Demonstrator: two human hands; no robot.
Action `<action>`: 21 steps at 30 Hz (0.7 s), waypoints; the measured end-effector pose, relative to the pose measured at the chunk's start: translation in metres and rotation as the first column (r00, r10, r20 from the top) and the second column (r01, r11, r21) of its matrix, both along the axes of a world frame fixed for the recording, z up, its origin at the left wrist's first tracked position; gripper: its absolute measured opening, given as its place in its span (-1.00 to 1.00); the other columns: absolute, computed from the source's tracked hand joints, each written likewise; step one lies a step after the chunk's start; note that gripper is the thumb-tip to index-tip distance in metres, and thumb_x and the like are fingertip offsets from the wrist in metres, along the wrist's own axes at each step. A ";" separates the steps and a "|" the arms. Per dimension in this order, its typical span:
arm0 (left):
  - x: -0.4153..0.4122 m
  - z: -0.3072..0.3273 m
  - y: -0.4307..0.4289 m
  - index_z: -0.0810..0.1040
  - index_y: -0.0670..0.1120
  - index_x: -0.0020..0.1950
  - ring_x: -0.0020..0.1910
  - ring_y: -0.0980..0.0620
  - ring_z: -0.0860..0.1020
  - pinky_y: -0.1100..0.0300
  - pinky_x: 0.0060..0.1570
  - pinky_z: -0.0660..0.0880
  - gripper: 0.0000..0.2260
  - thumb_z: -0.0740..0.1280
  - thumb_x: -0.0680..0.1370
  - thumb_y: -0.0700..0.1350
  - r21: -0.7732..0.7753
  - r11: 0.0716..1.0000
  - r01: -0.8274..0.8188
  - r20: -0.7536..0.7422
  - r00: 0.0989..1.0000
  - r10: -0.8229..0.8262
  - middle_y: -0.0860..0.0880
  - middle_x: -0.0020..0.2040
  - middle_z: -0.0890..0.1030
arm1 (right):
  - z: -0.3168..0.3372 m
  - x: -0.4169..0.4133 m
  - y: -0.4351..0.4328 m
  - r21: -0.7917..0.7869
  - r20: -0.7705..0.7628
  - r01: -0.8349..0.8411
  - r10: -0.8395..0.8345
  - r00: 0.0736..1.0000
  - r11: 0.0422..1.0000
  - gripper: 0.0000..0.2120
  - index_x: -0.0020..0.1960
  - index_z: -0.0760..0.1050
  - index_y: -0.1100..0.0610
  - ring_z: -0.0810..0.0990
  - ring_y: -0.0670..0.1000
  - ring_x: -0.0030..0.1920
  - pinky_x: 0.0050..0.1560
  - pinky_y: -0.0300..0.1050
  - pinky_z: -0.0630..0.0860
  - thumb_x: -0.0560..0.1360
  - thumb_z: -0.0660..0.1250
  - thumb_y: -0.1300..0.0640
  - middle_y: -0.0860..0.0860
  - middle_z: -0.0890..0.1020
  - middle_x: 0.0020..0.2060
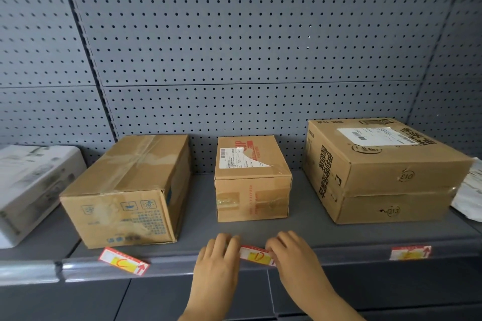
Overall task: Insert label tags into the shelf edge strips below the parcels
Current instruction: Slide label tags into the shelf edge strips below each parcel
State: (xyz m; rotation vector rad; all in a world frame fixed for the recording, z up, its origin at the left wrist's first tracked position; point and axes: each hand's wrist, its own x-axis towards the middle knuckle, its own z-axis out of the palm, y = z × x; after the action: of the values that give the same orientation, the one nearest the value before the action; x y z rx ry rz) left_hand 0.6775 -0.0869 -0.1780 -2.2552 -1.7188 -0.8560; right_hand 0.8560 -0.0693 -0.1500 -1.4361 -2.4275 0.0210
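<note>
Three cardboard parcels stand on a grey shelf: a long one (130,190) at the left, a small one (251,180) in the middle, a big one (378,169) at the right. A clear edge strip (169,262) runs along the shelf front. Below the small parcel, a red-and-white label tag (257,255) with a yellow patch lies at the strip, pinched between my left hand (217,266) on its left end and my right hand (294,260) on its right end. Another tag (124,261) lies tilted on the strip under the long parcel. A third tag (410,253) sits in the strip under the big parcel.
A white box (31,187) stands on the neighbouring shelf section at the far left. A white plastic mail bag (469,190) lies at the far right, beside the big parcel. Grey pegboard (234,47) forms the back wall. Gaps of bare shelf separate the parcels.
</note>
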 end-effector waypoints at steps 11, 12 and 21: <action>-0.015 -0.025 -0.003 0.47 0.04 0.17 -0.09 0.02 0.41 0.18 -0.21 0.48 -0.50 0.36 0.25 -0.23 0.117 0.988 0.105 -0.024 0.994 -0.103 0.02 0.04 0.41 | -0.007 0.001 0.004 0.064 0.070 -0.059 0.054 0.996 0.996 -0.51 -0.17 0.50 -0.03 0.50 -0.07 -0.21 -0.33 -0.28 0.27 0.01 0.53 0.34 -0.12 0.50 -0.23; -0.015 -0.026 -0.004 0.47 0.04 0.16 -0.08 0.02 0.41 0.19 -0.18 0.46 -0.52 0.35 0.25 -0.23 0.126 0.986 0.106 -0.027 0.994 -0.104 0.02 0.04 0.40 | -0.007 0.001 0.005 0.081 0.081 -0.078 0.072 0.994 0.994 -0.48 -0.18 0.52 -0.03 0.50 -0.08 -0.24 -0.34 -0.30 0.27 -0.05 0.55 0.33 -0.12 0.50 -0.25; -0.016 -0.036 -0.009 0.46 0.01 0.08 -0.10 0.00 0.38 0.14 -0.25 0.51 -0.51 0.34 0.19 -0.27 0.171 0.983 0.067 -0.009 0.998 -0.066 -0.02 0.03 0.38 | -0.023 -0.002 0.004 0.203 0.064 -0.110 0.099 0.993 0.973 -0.52 -0.23 0.57 -0.02 0.48 -0.08 -0.29 -0.42 -0.30 0.38 -0.08 0.56 0.30 -0.11 0.49 -0.30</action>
State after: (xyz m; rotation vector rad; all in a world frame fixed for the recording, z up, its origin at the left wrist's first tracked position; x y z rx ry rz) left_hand 0.6617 -0.0956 -0.2144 -2.2093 -1.5133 -0.9731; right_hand 0.8542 -0.0649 -0.1732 -1.2325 -2.4623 -0.2411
